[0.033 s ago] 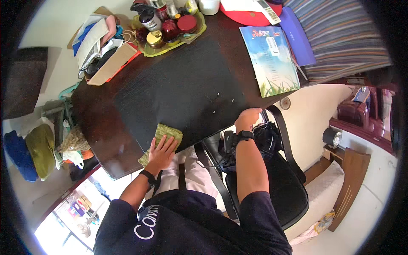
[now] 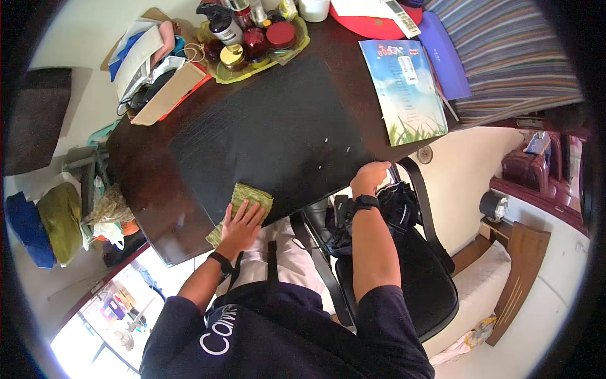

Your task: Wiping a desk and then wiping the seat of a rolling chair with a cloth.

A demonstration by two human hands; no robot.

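Flat on a folded green cloth (image 2: pixel 252 193) lies my left hand (image 2: pixel 243 225), fingers spread, at the near edge of the dark desk (image 2: pixel 142 183). The cloth rests partly on a black desk mat (image 2: pixel 265 126), and one corner of it sticks out beside my wrist. My right hand (image 2: pixel 369 179) is closed at the desk's front edge, near the mat's right corner. Its fingers are curled, and whatever is inside them is hidden. Several small white bits (image 2: pixel 347 150) lie on the mat a little left of this hand.
A yellow-green tray (image 2: pixel 227 77) of bottles and jars stands at the back, beside an open box (image 2: pixel 167 95) of mixed items. A blue-and-green booklet (image 2: pixel 407 95) and a purple folder (image 2: pixel 445 57) lie at the right. A black chair (image 2: pixel 404 284) stands by my right arm.
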